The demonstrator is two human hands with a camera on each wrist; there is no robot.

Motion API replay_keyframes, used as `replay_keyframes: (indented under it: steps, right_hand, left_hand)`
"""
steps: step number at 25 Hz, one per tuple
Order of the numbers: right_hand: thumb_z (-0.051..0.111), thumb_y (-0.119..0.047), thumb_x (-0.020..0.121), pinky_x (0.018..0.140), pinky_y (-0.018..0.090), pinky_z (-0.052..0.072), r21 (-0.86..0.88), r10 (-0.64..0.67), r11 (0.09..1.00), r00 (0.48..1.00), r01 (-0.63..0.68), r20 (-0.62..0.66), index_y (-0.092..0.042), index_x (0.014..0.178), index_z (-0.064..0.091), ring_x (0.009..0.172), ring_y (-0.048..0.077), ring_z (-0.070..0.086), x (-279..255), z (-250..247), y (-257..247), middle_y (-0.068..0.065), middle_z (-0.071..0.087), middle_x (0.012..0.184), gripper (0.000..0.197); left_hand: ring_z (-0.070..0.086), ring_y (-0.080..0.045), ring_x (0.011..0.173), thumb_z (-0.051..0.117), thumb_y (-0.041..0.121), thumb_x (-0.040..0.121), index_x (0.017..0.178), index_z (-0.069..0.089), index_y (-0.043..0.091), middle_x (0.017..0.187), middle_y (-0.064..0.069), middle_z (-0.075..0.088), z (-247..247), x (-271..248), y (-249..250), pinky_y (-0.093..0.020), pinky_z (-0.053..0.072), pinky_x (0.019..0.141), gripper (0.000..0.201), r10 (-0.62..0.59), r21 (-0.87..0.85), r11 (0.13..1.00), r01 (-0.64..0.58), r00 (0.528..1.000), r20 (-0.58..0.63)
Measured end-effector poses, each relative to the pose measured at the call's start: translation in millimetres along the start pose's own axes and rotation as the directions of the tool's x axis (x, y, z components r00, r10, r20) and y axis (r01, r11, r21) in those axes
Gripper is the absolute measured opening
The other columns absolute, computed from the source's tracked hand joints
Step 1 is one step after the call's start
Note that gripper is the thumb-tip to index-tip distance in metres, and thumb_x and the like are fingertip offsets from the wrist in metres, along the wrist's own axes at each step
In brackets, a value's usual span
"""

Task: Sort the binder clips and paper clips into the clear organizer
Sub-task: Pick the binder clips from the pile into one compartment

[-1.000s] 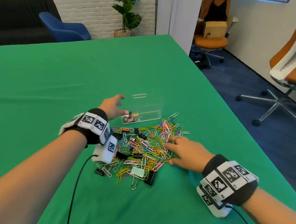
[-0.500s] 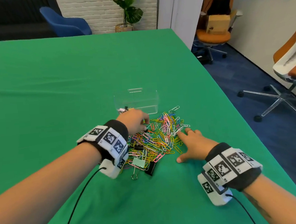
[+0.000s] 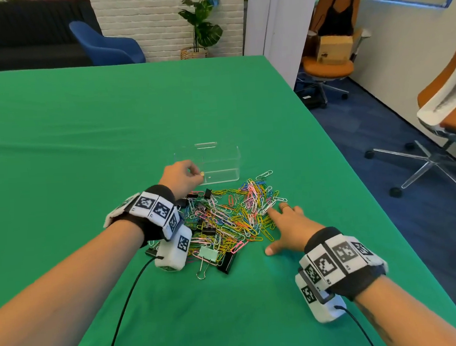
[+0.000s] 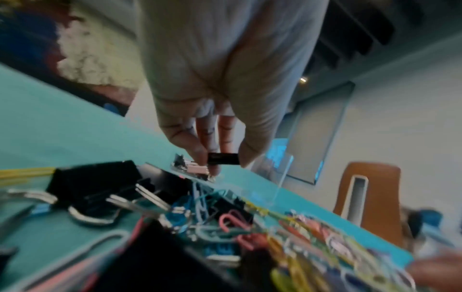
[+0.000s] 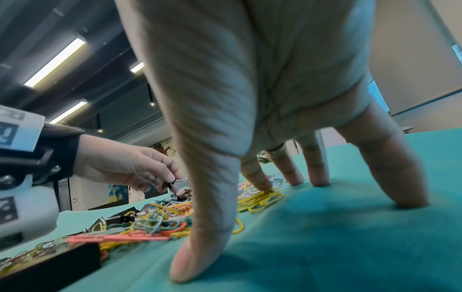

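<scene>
Left hand [image 3: 181, 177] is raised at the near-left corner of the clear organizer [image 3: 220, 159], thumb and fingertips pinching a small black binder clip [image 4: 223, 158]; in the right wrist view the clip hangs just above the table, wire handles pointing away from the palm. A few clips already lie in the organizer's left end, behind the hand; which compartment they sit in cannot be told. The organizer stands on the green tablecloth [image 3: 84, 145], just beyond the far edge of the mixed pile of paper clips [image 3: 240, 215]. Black binder clips sit mostly on the pile's left and near sides; a mint-green binder clip [image 3: 209, 254] and a larger black binder clip [image 3: 227, 262] lie at the near edge. Right hand [image 3: 287, 226] rests flat on the cloth at the pile's right edge, fingers spread, index fingertip on yellow paper clips, thumb and outer fingers on bare cloth. Bare cloth extends far and left of the organizer; the table's right edge runs near the right hand, with an office chair [image 3: 449, 119] on the floor past it.
</scene>
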State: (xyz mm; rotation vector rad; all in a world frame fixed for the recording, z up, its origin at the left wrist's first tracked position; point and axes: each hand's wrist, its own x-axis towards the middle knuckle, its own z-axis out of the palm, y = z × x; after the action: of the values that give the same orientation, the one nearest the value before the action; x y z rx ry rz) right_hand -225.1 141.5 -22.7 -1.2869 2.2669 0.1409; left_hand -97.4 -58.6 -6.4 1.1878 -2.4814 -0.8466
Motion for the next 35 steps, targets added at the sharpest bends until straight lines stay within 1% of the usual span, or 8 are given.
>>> replay_keyframes:
  steps: [6, 9, 12, 17, 21, 23, 27, 35]
  right_hand:
    - [0.070, -0.040, 0.077, 0.112, 0.047, 0.028, 0.010, -0.002, 1.000, 1.000, 0.002, 0.009, -0.017, 0.148, 0.011, 0.143, 0.035, 0.006, 1, -1, 0, 0.012, 0.007, 0.156, 0.096]
    - [0.070, -0.040, 0.077, 0.112, 0.047, 0.028, 0.014, -0.002, 1.000, 1.000, 0.002, 0.011, -0.018, 0.149, 0.009, 0.143, 0.035, 0.005, 1, 1, 0, 0.011, 0.006, 0.157, 0.096]
    - [0.070, -0.040, 0.077, 0.112, 0.047, 0.027, 0.018, -0.001, 1.000, 1.000, 0.001, 0.012, -0.018, 0.149, 0.009, 0.143, 0.035, 0.004, 2, 0, 0, 0.011, 0.006, 0.157, 0.096]
    - [0.069, -0.041, 0.078, 0.113, 0.049, 0.026, 0.021, -0.003, 1.000, 1.000, 0.003, 0.017, -0.018, 0.149, 0.006, 0.143, 0.035, 0.002, 2, 1, 1, 0.011, 0.003, 0.157, 0.098]
    - [0.068, -0.041, 0.079, 0.114, 0.048, 0.023, 0.015, -0.007, 1.000, 1.000, 0.007, 0.018, -0.018, 0.149, 0.003, 0.144, 0.035, 0.001, 2, 1, 2, 0.010, 0.001, 0.158, 0.099]
    - [0.067, -0.041, 0.079, 0.115, 0.047, 0.021, 0.019, -0.013, 1.000, 1.000, 0.013, 0.017, -0.018, 0.149, 0.002, 0.144, 0.035, 0.000, 2, 1, 2, 0.010, 0.000, 0.158, 0.099]
    - [0.067, -0.041, 0.079, 0.115, 0.048, 0.021, 0.032, -0.020, 0.999, 1.000, 0.019, 0.004, -0.019, 0.149, 0.003, 0.144, 0.034, 0.001, 0, 2, 3, 0.010, 0.000, 0.158, 0.098]
    - [0.068, -0.042, 0.079, 0.116, 0.047, 0.021, 0.046, -0.017, 0.999, 1.000, 0.017, 0.003, -0.020, 0.150, 0.002, 0.145, 0.032, -0.001, 3, 4, 5, 0.009, -0.002, 0.158, 0.099]
  left_hand:
    - [0.056, -0.028, 0.109, 0.055, 0.007, 0.085, 0.122, 0.052, 0.007, 0.122, -0.012, 0.059, 22, 6, -1, -0.034, 0.046, 0.095, 0.037, 0.069, 0.261, 0.956, -0.135, 0.967, 0.247]
    - [0.047, -0.027, 0.120, 0.054, 0.012, 0.086, 0.125, 0.052, 0.014, 0.128, -0.009, 0.055, 26, 12, 7, -0.039, 0.041, 0.103, 0.039, 0.119, 0.449, 0.852, -0.269, 0.935, 0.334]
    - [0.050, -0.027, 0.117, 0.055, 0.012, 0.086, 0.126, 0.050, 0.014, 0.126, -0.009, 0.057, 25, 12, 10, -0.040, 0.043, 0.102, 0.040, 0.131, 0.519, 0.785, -0.338, 0.909, 0.395]
    - [0.060, -0.029, 0.103, 0.057, 0.011, 0.087, 0.136, 0.032, 0.013, 0.116, -0.012, 0.063, 9, 6, 15, -0.038, 0.049, 0.087, 0.055, 0.188, 0.456, 0.817, -0.353, 0.910, 0.369]
    - [0.057, -0.022, 0.093, 0.061, 0.016, 0.086, 0.124, 0.048, 0.012, 0.106, -0.007, 0.063, -35, 5, 20, -0.028, 0.042, 0.085, 0.041, 0.105, 0.328, 0.904, -0.274, 0.887, 0.450]
    - [0.054, -0.019, 0.088, 0.062, 0.017, 0.085, 0.115, 0.056, 0.011, 0.098, -0.005, 0.061, -59, 13, 22, -0.024, 0.039, 0.081, 0.031, 0.113, 0.278, 0.930, -0.242, 0.905, 0.410]
    - [0.058, -0.024, 0.093, 0.060, 0.011, 0.086, 0.111, 0.061, 0.011, 0.109, -0.009, 0.066, -62, 34, 24, -0.030, 0.046, 0.089, 0.025, 0.209, 0.373, 0.890, -0.263, 0.961, 0.179]
    - [0.061, -0.028, 0.103, 0.059, 0.005, 0.084, 0.114, 0.064, 0.013, 0.114, -0.012, 0.067, -46, 44, 5, -0.036, 0.049, 0.095, 0.032, 0.180, 0.413, 0.888, -0.203, 0.979, 0.094]
